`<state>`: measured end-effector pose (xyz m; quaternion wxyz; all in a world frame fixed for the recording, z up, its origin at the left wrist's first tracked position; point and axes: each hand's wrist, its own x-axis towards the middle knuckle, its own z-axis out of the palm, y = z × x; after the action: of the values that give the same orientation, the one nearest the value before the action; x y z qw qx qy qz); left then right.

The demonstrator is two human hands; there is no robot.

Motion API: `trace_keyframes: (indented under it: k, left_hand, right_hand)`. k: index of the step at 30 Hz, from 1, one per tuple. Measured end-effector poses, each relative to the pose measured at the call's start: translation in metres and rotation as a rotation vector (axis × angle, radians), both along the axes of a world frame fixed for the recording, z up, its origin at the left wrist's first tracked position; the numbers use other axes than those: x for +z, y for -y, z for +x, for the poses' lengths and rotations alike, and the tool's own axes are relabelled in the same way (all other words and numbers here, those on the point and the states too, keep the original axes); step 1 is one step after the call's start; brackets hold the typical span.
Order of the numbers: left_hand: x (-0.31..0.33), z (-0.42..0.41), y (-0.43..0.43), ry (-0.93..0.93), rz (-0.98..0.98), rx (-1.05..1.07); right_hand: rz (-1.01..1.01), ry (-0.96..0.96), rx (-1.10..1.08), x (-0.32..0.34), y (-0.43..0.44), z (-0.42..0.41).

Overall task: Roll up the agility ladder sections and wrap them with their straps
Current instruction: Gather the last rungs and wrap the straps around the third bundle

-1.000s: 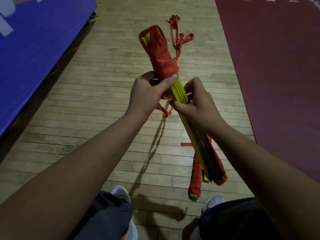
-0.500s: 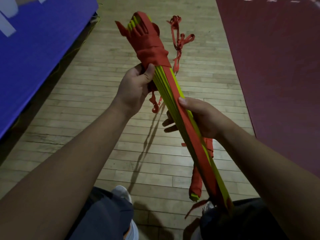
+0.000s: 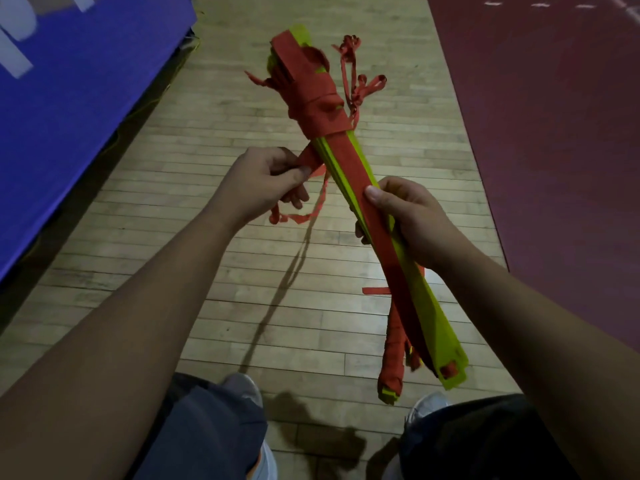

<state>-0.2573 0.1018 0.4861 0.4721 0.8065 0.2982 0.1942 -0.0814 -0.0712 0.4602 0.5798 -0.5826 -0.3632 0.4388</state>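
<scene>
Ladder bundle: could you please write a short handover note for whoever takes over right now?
Left hand pinches the loose strap beside the bundle.
Right hand grips the bundle at its middle, thumb on top.
Done: the far end is bound in red wraps.
Left: wind the strap down the bare middle and near end, where the rungs fan apart, then secure it.
Another red-wrapped roll shows beneath the near end.

Left grip (image 3: pixel 263 183) pinches strap (image 3: pixel 311 158); right grip (image 3: pixel 412 220) clasps ladder bundle (image 3: pixel 429 317), thumb on top.
</scene>
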Motion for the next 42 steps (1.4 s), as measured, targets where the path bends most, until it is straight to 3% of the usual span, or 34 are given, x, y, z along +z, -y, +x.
trace_keyframes:
  k: [4, 9, 11, 14, 19, 23, 25, 29, 32, 36, 42]
  left_hand:
    - [-0.001, 0.011, 0.016, 0.062, -0.049, 0.060]
    - [-0.002, 0.028, 0.048, 0.081, -0.026, 0.135]
    - [-0.002, 0.030, 0.055, 0.091, 0.013, 0.191]
    - [0.004, 0.030, 0.057, 0.219, -0.116, 0.246]
    - [0.007, 0.024, 0.052, 0.293, -0.199, 0.227]
    - [0.003, 0.021, 0.042, 0.354, -0.307, 0.118]
    - [0.002, 0.021, 0.037, 0.398, -0.365, 0.076]
    - [0.004, 0.018, 0.026, 0.465, -0.445, -0.022]
    - [0.007, 0.012, 0.018, 0.398, -0.343, -0.066]
    - [0.006, 0.000, 0.009, 0.162, -0.091, -0.112]
    - [0.006, 0.002, 0.014, -0.009, 0.009, 0.013]
  right_hand:
    - [-0.038, 0.172, -0.116, 0.000, -0.004, -0.008]
    - [-0.077, 0.625, -0.167, -0.005, -0.005, -0.022]
    - [-0.042, 0.694, -0.156, -0.003, -0.003, -0.028]
    - [-0.016, 0.741, -0.132, -0.003, -0.001, -0.029]
    - [-0.114, 0.564, -0.064, 0.000, -0.003, -0.020]
    - [-0.216, 0.424, 0.123, 0.003, -0.006, -0.007]
    - [-0.222, 0.415, 0.216, 0.004, -0.004, -0.003]
    - [-0.140, 0.179, 0.281, 0.004, -0.001, 0.000]
    - [-0.065, 0.025, 0.267, 0.007, 0.001, -0.007]
    - [-0.005, -0.094, 0.267, 0.008, 0.005, -0.007]
    - [-0.027, 0.100, 0.049, 0.009, 0.003, -0.009]
